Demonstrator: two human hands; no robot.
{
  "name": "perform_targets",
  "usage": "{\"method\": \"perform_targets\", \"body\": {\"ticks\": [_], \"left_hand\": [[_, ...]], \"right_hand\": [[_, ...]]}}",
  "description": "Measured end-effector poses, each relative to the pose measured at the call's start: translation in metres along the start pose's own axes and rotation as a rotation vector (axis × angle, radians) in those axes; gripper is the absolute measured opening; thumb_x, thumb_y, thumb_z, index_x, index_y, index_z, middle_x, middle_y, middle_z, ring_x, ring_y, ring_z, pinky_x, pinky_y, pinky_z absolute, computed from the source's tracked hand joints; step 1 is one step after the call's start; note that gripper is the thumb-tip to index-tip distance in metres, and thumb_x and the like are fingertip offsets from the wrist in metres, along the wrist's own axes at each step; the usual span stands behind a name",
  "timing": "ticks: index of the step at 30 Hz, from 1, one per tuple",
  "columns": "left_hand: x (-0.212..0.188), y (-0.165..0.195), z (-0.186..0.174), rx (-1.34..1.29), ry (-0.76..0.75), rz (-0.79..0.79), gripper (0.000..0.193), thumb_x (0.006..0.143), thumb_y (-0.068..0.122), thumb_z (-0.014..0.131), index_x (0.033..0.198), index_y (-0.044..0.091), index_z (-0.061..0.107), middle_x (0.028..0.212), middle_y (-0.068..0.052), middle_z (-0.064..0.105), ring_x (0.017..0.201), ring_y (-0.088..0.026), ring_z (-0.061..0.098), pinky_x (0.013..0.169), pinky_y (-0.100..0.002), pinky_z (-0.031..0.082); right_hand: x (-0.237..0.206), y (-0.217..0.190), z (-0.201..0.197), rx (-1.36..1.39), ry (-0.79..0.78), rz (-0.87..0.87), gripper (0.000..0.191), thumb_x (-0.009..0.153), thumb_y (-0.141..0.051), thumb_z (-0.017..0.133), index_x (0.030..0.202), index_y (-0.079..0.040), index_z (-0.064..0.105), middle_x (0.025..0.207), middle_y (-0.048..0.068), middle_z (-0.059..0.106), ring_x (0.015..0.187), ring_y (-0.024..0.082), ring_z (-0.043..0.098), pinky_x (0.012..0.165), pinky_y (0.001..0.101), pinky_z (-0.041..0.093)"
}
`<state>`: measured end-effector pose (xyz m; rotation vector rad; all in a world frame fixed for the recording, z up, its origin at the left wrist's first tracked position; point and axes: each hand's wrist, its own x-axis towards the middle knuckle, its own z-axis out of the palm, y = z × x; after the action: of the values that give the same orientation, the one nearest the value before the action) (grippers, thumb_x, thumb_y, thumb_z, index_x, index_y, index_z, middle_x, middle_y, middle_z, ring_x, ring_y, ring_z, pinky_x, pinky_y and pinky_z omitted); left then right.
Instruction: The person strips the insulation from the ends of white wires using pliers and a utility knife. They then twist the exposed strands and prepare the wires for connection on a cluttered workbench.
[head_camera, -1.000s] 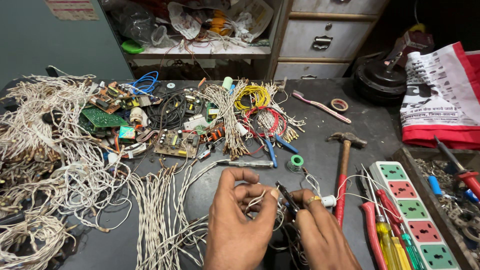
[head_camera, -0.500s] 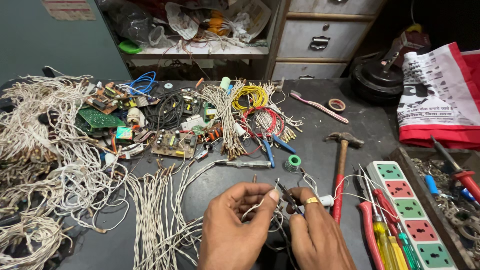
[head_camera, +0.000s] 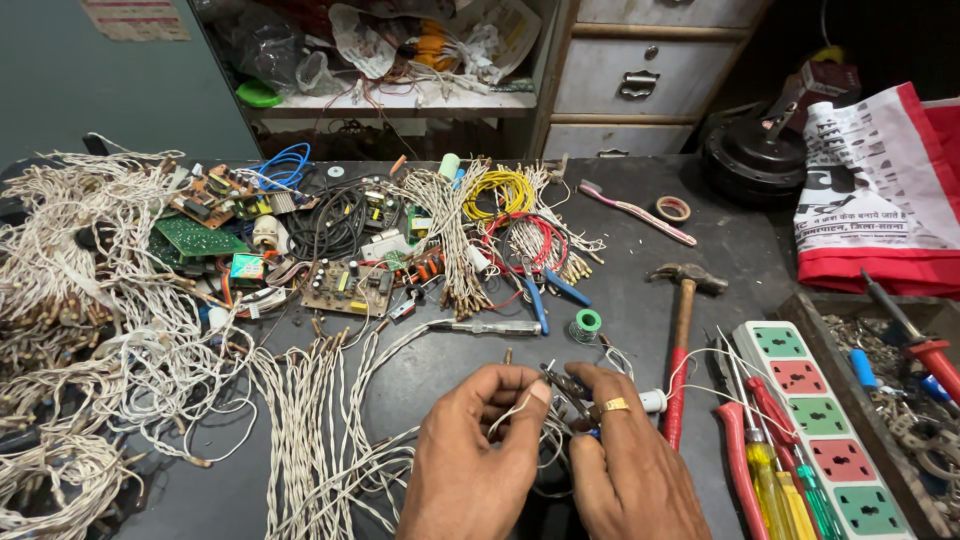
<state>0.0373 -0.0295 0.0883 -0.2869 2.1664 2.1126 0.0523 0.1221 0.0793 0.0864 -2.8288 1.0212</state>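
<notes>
My left hand (head_camera: 478, 455) pinches a thin white twisted wire (head_camera: 512, 412) between thumb and fingers near the bench's front edge. My right hand (head_camera: 628, 468), with a gold ring on one finger, grips small pliers (head_camera: 562, 385) whose jaws meet that wire. Both hands touch each other over the dark bench top (head_camera: 620, 290). A row of twisted white wire pairs (head_camera: 320, 420) lies just left of my left hand. A small white lamp holder (head_camera: 652, 401) with red and white leads sits right of my right hand.
A hammer (head_camera: 684, 330), solder spool (head_camera: 586, 324), soldering iron (head_camera: 490, 327), screwdrivers (head_camera: 760, 460) and a white socket strip (head_camera: 815, 420) lie to the right. Circuit boards (head_camera: 345, 285) and wire heaps (head_camera: 90, 300) fill the left. Drawers (head_camera: 640, 80) stand behind.
My hands have shifted slightly; the left fingers moved from spreading around the wire to pinching it closer to the pliers. The view has dipped a little.
</notes>
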Motion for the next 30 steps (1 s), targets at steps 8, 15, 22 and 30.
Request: {"method": "perform_targets", "body": {"ticks": [8, 15, 22, 30], "left_hand": [[0.002, 0.0, -0.002, 0.005, -0.012, 0.017, 0.028, 0.085, 0.025, 0.072, 0.104, 0.006, 0.077, 0.079, -0.006, 0.078, 0.071, -0.009, 0.071, 0.066, -0.027, 0.058], [0.0, 0.009, -0.007, 0.098, 0.0, -0.004, 0.029, 0.085, 0.03, 0.074, 0.102, 0.007, 0.078, 0.076, -0.006, 0.079, 0.069, -0.009, 0.073, 0.065, -0.028, 0.058], [0.0, 0.01, -0.009, 0.076, 0.023, 0.017, 0.028, 0.085, 0.029, 0.073, 0.101, 0.007, 0.079, 0.076, -0.006, 0.08, 0.07, -0.01, 0.074, 0.066, -0.028, 0.059], [-0.001, 0.007, -0.01, 0.1, 0.028, 0.033, 0.025, 0.083, 0.025, 0.071, 0.099, 0.007, 0.079, 0.075, -0.005, 0.08, 0.072, -0.009, 0.075, 0.069, -0.028, 0.059]], "right_hand": [[0.003, 0.003, 0.001, -0.037, 0.066, -0.171, 0.061, 0.078, -0.006, 0.048, 0.139, -0.007, 0.048, 0.137, 0.02, 0.055, 0.124, 0.038, 0.059, 0.095, 0.0475, 0.048], [0.004, -0.006, -0.004, -0.078, 0.002, -0.025, 0.059, 0.077, -0.007, 0.049, 0.135, -0.012, 0.05, 0.131, 0.017, 0.058, 0.109, 0.036, 0.065, 0.089, 0.0491, 0.05], [0.006, 0.003, 0.001, -0.113, 0.051, -0.108, 0.039, 0.082, -0.01, 0.053, 0.121, -0.008, 0.055, 0.111, 0.017, 0.064, 0.105, 0.039, 0.065, 0.088, 0.0493, 0.051], [0.005, 0.007, -0.002, -0.009, 0.099, -0.044, 0.043, 0.089, -0.01, 0.043, 0.13, -0.005, 0.052, 0.13, 0.023, 0.059, 0.121, 0.04, 0.059, 0.097, 0.0485, 0.045]]}}
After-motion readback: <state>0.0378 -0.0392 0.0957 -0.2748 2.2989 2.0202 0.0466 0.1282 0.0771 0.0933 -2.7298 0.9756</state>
